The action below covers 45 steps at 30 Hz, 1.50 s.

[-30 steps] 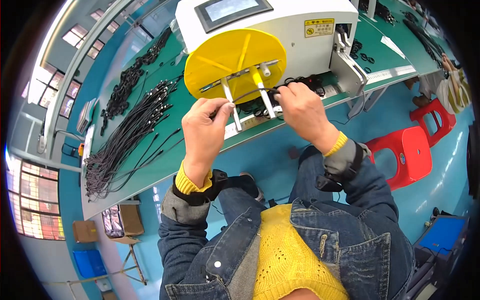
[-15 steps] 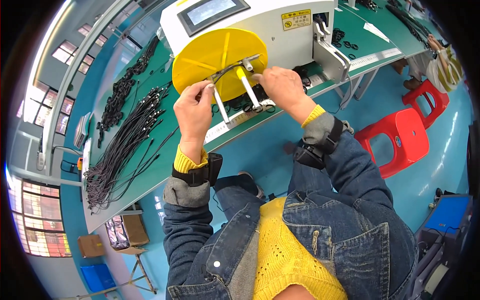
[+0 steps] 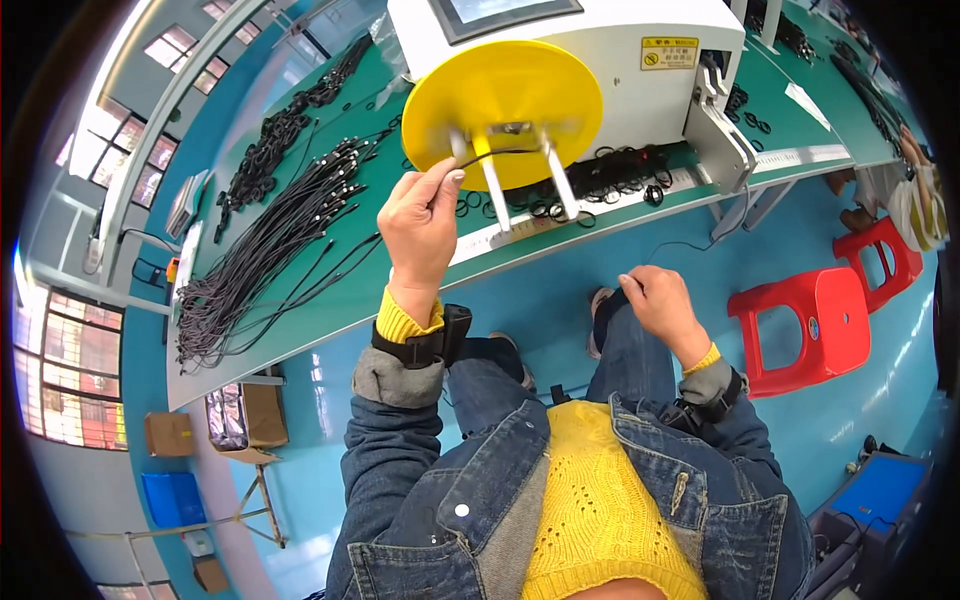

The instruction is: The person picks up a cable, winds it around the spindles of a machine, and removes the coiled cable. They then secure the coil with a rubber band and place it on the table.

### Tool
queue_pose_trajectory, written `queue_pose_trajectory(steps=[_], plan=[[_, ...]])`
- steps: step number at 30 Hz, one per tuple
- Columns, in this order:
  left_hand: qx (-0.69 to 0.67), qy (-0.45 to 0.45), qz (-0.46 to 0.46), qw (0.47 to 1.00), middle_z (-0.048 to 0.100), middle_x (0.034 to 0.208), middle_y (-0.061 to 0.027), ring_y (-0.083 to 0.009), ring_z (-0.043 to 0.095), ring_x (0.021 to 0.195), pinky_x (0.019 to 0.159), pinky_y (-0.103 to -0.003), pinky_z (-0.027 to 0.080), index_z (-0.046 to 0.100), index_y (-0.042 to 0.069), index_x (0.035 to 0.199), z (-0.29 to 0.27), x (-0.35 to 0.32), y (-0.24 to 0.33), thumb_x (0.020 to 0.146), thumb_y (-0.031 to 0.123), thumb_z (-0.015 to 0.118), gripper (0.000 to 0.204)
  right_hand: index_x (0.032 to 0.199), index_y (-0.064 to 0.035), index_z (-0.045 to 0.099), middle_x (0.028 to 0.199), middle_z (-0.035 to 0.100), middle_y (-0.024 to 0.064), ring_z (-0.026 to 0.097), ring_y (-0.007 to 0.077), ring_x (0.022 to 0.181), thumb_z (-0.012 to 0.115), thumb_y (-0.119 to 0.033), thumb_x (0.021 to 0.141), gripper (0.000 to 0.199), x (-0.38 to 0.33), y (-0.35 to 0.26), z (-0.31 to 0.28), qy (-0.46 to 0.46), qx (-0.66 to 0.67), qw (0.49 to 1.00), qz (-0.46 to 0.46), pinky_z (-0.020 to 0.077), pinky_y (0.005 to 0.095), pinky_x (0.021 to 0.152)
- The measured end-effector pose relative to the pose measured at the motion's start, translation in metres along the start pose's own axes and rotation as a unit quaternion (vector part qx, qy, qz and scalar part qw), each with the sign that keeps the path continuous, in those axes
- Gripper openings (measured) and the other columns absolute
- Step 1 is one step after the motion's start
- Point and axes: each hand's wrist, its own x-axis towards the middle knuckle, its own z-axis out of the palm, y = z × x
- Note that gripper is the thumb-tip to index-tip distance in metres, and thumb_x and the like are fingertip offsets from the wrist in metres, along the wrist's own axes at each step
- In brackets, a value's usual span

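My left hand (image 3: 420,225) is closed in a pinch on a thin black cable (image 3: 498,153), in front of the round yellow disc (image 3: 545,85). The cable runs right from my fingertips to the pale prongs (image 3: 557,175) that stick out of the disc. Parts of the disc and prongs are smeared, as if turning. Behind it stands the white machine (image 3: 625,100) with a screen on top. My right hand (image 3: 660,308) hangs over the floor below the table edge, apart from the machine, its fingers curled with nothing visible in them.
On the green table (image 3: 330,270), a bundle of black cables (image 3: 270,255) lies left of the machine, with coiled black cables (image 3: 265,150) beyond. Small black rings (image 3: 610,180) lie under the disc along a ruler strip. Red stools (image 3: 810,330) stand at the right, near another person's hand (image 3: 915,155).
My right hand has left the prongs and dropped down and to the right. My left hand keeps its pinch on the cable. The disc's ribs have blurred, and the view has shifted.
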Motion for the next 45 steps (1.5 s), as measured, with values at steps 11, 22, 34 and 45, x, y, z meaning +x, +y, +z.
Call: queue_pose_trajectory(steps=[11,22,34,45], plan=[[-0.014,-0.033,-0.007,0.999,0.051,0.062,-0.0077,-0.0137,0.047,0.052,0.049,-0.025,0.039,0.063,0.001,0.100,0.002,-0.021,0.020,0.082,0.006,0.060,0.019,0.070,0.0000,0.060,0.068,0.058,0.0179,0.055,0.0371,0.065,0.057,-0.017,0.079,0.019,0.000,0.000,0.006,-0.054,0.041,0.998,-0.003,0.0435,0.0423,0.057],[-0.023,-0.041,-0.035,0.998,0.054,0.069,-0.0122,-0.0205,0.052,0.056,0.056,-0.030,0.044,0.054,-0.002,0.113,0.019,-0.037,0.030,0.086,0.003,0.053,0.028,0.072,-0.0004,0.060,0.069,0.058,0.0171,0.056,0.0361,0.065,0.057,-0.017,0.079,0.018,0.016,-0.008,0.004,-0.024,0.060,0.997,-0.049,0.0443,0.0414,0.057],[0.167,-0.124,0.136,0.969,0.049,0.076,-0.0093,-0.0252,0.054,0.065,0.056,-0.032,0.044,0.060,0.000,0.104,0.018,0.001,0.074,0.077,0.005,0.060,0.027,0.070,0.0004,0.056,0.065,0.055,0.0162,0.054,0.0313,0.056,0.059,-0.006,0.075,0.009,0.091,-0.077,-0.014,0.121,0.160,0.961,-0.189,0.0417,0.0353,0.049],[0.211,-0.137,0.040,0.967,0.051,0.087,-0.0140,-0.0319,0.051,0.089,0.084,-0.043,0.038,0.057,-0.003,0.105,0.021,-0.003,0.073,0.076,0.018,0.061,0.035,0.087,-0.0002,0.058,0.077,0.058,0.0150,0.057,0.0288,0.066,0.064,-0.004,0.068,0.021,0.095,-0.072,-0.026,0.129,0.156,0.956,-0.214,0.0466,0.0325,0.056]])
